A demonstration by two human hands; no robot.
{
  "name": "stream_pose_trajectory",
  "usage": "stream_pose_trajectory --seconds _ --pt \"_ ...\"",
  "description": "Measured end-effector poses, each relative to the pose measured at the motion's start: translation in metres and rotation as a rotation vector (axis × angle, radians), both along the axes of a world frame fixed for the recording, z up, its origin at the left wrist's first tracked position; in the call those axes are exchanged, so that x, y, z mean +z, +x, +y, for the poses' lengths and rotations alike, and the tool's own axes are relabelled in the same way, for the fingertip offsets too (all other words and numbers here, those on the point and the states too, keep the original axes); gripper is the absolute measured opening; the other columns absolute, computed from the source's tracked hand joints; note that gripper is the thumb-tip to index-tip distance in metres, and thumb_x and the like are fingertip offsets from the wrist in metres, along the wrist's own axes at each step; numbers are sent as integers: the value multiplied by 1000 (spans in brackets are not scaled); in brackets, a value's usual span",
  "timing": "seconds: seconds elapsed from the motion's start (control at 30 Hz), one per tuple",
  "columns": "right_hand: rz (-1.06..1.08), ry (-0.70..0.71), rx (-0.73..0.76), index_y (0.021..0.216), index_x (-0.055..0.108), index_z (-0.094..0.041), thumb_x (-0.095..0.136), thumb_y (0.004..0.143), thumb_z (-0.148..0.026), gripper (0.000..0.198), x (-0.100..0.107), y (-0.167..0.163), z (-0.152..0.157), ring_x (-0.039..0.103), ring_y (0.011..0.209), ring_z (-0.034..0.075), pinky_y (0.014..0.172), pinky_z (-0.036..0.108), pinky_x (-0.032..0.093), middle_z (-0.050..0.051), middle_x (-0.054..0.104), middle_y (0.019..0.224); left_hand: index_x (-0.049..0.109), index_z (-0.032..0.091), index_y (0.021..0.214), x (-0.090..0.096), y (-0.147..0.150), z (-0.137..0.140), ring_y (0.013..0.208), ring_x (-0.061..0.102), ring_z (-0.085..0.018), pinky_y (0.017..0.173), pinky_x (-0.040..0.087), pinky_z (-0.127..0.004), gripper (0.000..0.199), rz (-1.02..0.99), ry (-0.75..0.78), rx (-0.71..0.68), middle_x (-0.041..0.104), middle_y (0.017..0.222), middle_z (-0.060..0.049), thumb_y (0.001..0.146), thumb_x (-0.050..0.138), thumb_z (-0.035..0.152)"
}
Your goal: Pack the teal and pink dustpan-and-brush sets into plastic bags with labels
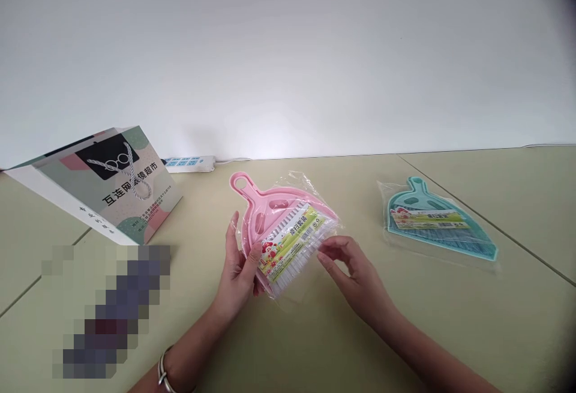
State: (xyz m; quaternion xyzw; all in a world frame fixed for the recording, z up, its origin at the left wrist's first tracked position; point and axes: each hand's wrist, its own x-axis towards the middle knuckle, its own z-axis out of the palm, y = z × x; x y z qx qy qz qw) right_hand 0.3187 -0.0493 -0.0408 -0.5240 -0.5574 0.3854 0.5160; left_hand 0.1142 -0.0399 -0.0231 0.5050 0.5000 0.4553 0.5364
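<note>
Pink dustpan-and-brush set (288,231) front and centre, tilted over the middle of the desk (450,333), handle loop aimed up and left toward the far edge! It sits in a clear wrapper (307,182), the white-bristled brush (294,270) across the pan, a bright printed label (292,238) over the brush. Left hand (236,270) has it firmly by the left side, thumb pressed on the front, fingers tucked behind. Over comes the right hand (357,273) on the other side, half curled, thumb and forefinger nearly together at the wrapper near the bristles; whether they grip it, I cannot tell. A metal bracelet (164,372) rings the left wrist. Out to the right, well apart, a teal dustpan set (438,225) lies flat, also wrapped and labelled, short of the far edge. Across to the left, a printed paper bag (101,180) with a cord handle leans at a slant; just beyond it, a white power strip (193,165) hugs the desk's far edge, against the pale wall (288,57). Nearer on that left side, pixelation hides something dark.
</note>
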Motion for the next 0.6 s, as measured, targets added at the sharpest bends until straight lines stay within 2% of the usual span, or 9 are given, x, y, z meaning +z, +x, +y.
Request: stream_pose_trajectory --seconds 0.1,0.2,0.27,0.37,0.43,0.53,0.6 --pt "397 -217 67 83 53 -24 75 64 -49 38 -5 -6 3 63 81 19 78 37 51 2 65 80 -2 33 142 1 1 -3 36 51 -11 32 39 -21 89 -32 -1 -50 61 65 6 77 56 56" --pt "611 -358 131 89 59 -23 78 63 -45 39 -8 -7 4 64 82 19 80 37 51 3 69 86 23 31 132 0 -1 -2 42 53 -11 39 44 -22 67 -33 32 -58 58 63 7 78 52 58" --pt "668 -420 174 93 62 -23 78 63 -42 38 -7 -4 4 65 81 18 77 35 51 3 71 89 41 27 111 1 -6 1 42 48 -9 40 43 -20 45 4 103 34 53 57 8 80 49 59" --pt "697 -468 182 90 64 -23 79 62 -38 35 -4 -1 3 65 75 15 71 29 51 2 71 86 48 21 80 3 -17 12 43 44 -7 41 40 -19 35 73 206 114 50 58 7 79 53 56" --pt "690 -488 190 88 64 -22 80 61 -37 35 -1 -1 2 65 74 15 68 27 51 2 71 83 49 20 73 2 -25 22 51 49 -8 44 40 -19 33 84 249 175 54 64 4 77 58 51" --pt "673 -526 216 86 64 -21 80 60 -37 34 0 -3 2 64 72 16 66 28 51 2 70 80 51 19 71 -4 -31 34 56 51 -9 49 40 -19 30 86 253 359 56 64 2 77 60 47" --pt "671 -540 196 86 64 -21 81 58 -36 35 -1 -4 3 64 70 16 65 28 50 2 70 77 51 19 70 -9 -32 40 57 51 -10 50 40 -20 31 99 224 392 55 63 2 77 60 47"
